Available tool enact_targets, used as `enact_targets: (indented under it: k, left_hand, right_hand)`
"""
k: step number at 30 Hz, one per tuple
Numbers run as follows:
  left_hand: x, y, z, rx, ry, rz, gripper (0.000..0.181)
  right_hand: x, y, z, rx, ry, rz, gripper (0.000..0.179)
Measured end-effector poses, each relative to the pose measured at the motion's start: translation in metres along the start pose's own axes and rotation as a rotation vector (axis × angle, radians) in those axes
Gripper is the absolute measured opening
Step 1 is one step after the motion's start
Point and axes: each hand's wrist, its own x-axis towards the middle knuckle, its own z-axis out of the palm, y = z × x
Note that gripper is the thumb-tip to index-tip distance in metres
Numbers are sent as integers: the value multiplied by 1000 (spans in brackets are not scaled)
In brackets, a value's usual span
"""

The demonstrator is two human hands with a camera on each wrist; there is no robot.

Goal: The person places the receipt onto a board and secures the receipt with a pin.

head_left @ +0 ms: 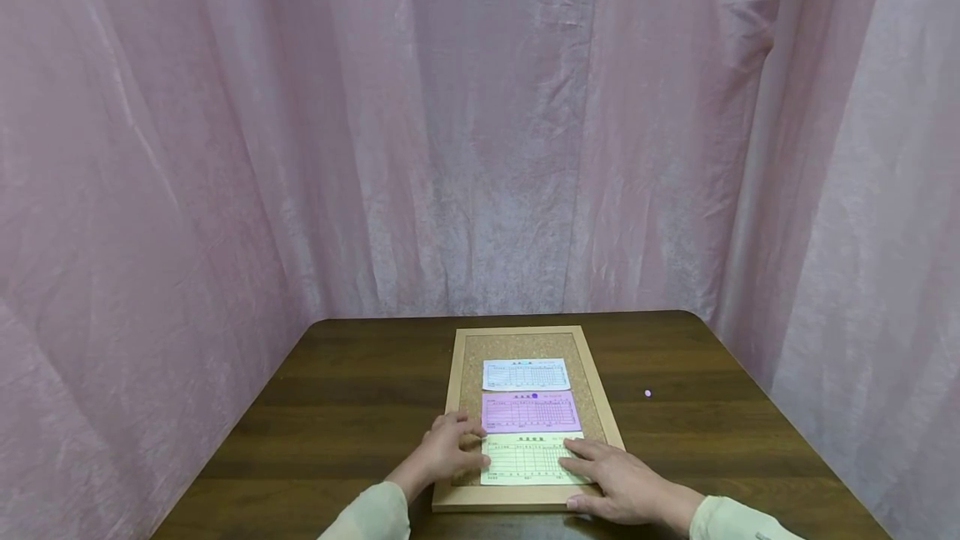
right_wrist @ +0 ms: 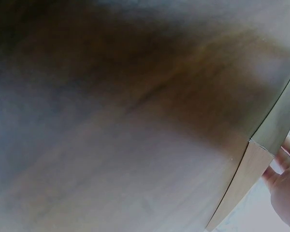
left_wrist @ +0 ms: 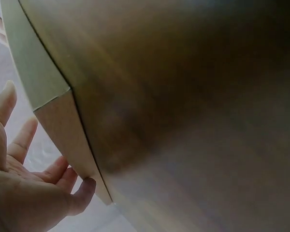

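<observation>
A wood-framed cork board [head_left: 472, 348] lies on the table with three printed paper slips in a column. The white-blue slip [head_left: 525, 375] is at the top, the purple slip [head_left: 531, 413] in the middle, the pale yellow-green slip [head_left: 525, 463] at the bottom. Over the board's left side, my left hand [head_left: 448, 450] has its fingertips right at the yellow-green slip's left edge. My right hand [head_left: 618, 482] rests across the lower right frame, fingers spread, tips on that slip's right edge. In the left wrist view, fingers [left_wrist: 89, 186] touch the frame's outer side.
A small round purple pin head [head_left: 534, 396] shows near the purple slip's top edge. Another small, light purple piece [head_left: 648, 393] lies on the dark wooden table [head_left: 360, 390] right of the board. Pink curtains [head_left: 495, 148] surround the table's back and sides.
</observation>
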Motion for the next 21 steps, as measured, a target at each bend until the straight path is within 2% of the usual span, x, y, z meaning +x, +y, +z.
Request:
enact_targets:
  k: [9,21]
  left_hand:
    - [0,-5,3,0,-34,-32,46]
    - [-3,-6,2,97,-88,-16,58]
  right_hand:
    - [0,0,1,-13,3,-1,68]
    - [0,1,-1,3,-27,-3,66]
